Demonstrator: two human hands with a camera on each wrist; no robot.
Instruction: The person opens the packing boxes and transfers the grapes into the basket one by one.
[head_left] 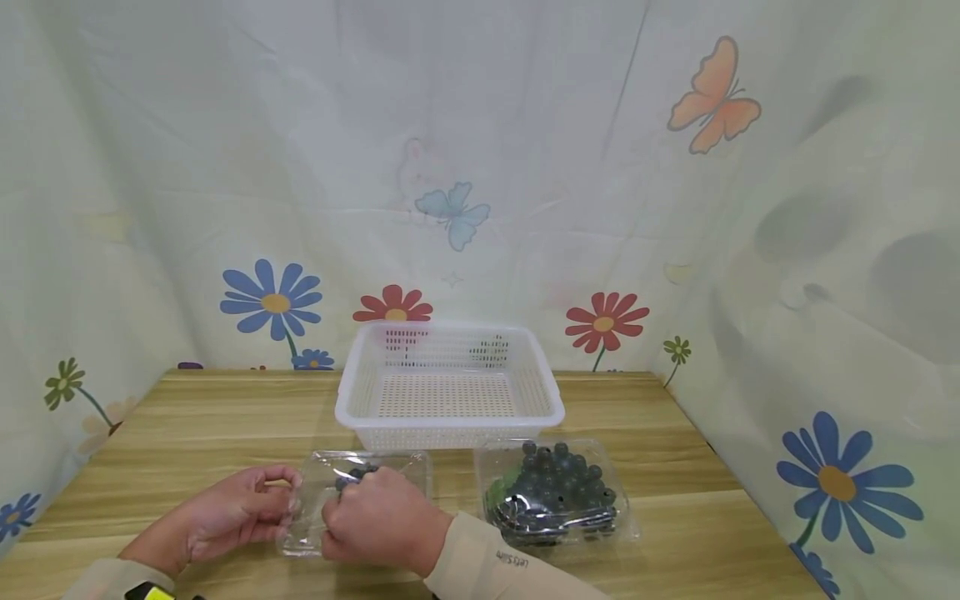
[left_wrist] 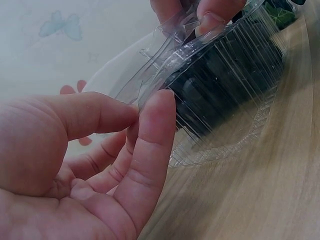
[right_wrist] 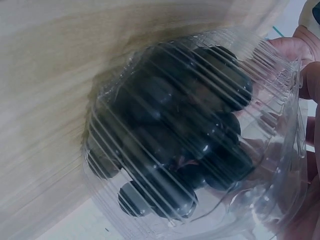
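Note:
A clear plastic clamshell box (head_left: 322, 477) holding dark grapes (head_left: 355, 476) stands at the front left of the table. My left hand (head_left: 228, 514) pinches its left edge between thumb and index finger, the other fingers loosely curled below. Bent over the front of the same box is my right hand (head_left: 390, 521), its thumb and fingers gripping the plastic rim, as the left wrist view shows. Through the ribbed wall in the right wrist view, the grapes (right_wrist: 175, 115) sit bunched together. My right hand hides part of the box from the head camera.
To the right, beside my right forearm, stands a second clear box (head_left: 632, 527) full of dark grapes (head_left: 558, 483) with something green at its left side. A white perforated plastic basket (head_left: 450, 423) stands behind both boxes. Patterned curtains (head_left: 525, 125) enclose the wooden table (head_left: 225, 425).

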